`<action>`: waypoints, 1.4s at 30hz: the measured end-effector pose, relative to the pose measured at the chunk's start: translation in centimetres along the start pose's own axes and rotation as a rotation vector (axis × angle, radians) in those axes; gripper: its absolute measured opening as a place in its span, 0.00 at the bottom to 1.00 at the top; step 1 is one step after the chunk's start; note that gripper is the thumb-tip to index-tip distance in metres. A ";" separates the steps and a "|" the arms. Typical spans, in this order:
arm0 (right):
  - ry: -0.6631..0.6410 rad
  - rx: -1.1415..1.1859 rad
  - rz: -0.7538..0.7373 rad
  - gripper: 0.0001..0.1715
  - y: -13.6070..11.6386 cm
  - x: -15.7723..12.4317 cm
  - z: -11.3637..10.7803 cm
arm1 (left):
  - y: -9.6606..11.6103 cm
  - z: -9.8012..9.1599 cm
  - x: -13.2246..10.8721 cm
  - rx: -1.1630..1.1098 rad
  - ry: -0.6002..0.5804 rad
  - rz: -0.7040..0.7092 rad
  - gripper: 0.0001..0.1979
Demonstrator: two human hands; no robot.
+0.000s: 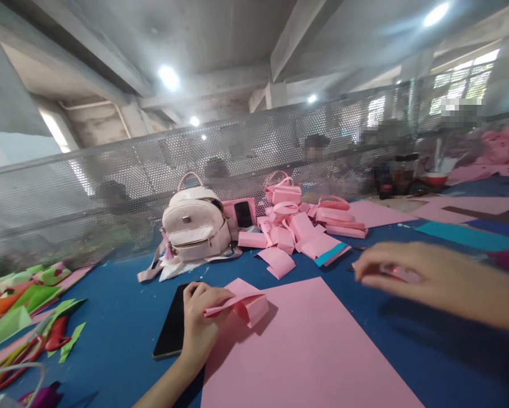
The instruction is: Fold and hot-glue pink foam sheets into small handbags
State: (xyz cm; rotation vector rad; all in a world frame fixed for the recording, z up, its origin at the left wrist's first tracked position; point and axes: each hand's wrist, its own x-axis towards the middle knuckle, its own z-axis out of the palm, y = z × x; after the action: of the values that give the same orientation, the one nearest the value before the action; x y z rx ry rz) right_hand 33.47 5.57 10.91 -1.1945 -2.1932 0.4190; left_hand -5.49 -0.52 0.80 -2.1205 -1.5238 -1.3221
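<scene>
Present: one folded pink piece (248, 306), one large pink sheet (305, 351), one black phone (172, 328); piece pinched in curled left hand (201, 320), just right of fingertips, over sheet's far-left corner; right hand (407, 275) blurred, grip not discernible.

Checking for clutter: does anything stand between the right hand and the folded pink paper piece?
Nothing visible: only a flat pink paper sheet and blue tabletop separate the right hand from the folded pink paper piece.

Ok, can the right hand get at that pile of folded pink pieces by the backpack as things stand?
Probably yes. The right hand hovers close to the pile, with little but blue table between. It seems to hold a small blurred pink item already.
</scene>
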 end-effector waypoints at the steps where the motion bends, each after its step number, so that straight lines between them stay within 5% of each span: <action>1: -0.235 0.050 -0.027 0.11 -1.5 -0.2 1.9 | 0.0 0.0 0.0 0.003 0.000 -0.004 0.05; 4: -0.581 0.435 0.043 0.16 -4.4 -0.1 8.3 | 0.1 -0.1 -0.1 0.009 -0.008 -0.018 0.06; 7: -0.649 0.955 0.247 0.30 -5.4 0.8 13.2 | -0.2 -0.1 -0.1 0.026 -0.002 0.000 0.06; 11: -0.718 1.255 0.250 0.34 -6.3 2.2 16.1 | -0.6 -0.3 -0.2 0.046 0.014 0.024 0.06; 19: -0.688 1.433 0.282 0.26 -5.0 2.3 17.7 | 1.0 -0.6 0.1 0.020 0.010 0.084 0.05; 25: -0.542 1.434 0.261 0.24 -4.9 1.9 17.4 | 1.4 -0.3 0.1 0.052 -0.028 0.142 0.08; 33: -0.376 1.381 0.345 0.27 -5.1 2.1 16.8 | 1.0 0.1 -0.6 -0.007 -0.212 0.263 0.22; 42: -0.370 1.351 0.368 0.24 -5.1 2.0 16.7 | 1.9 0.0 -0.8 0.027 -0.406 0.344 0.33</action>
State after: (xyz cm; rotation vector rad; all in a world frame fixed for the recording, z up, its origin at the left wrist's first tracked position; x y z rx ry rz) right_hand 18.64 4.65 1.46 -0.6882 -1.2942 1.9701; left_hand -3.92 -1.88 0.76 -2.5988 -1.2051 -0.7862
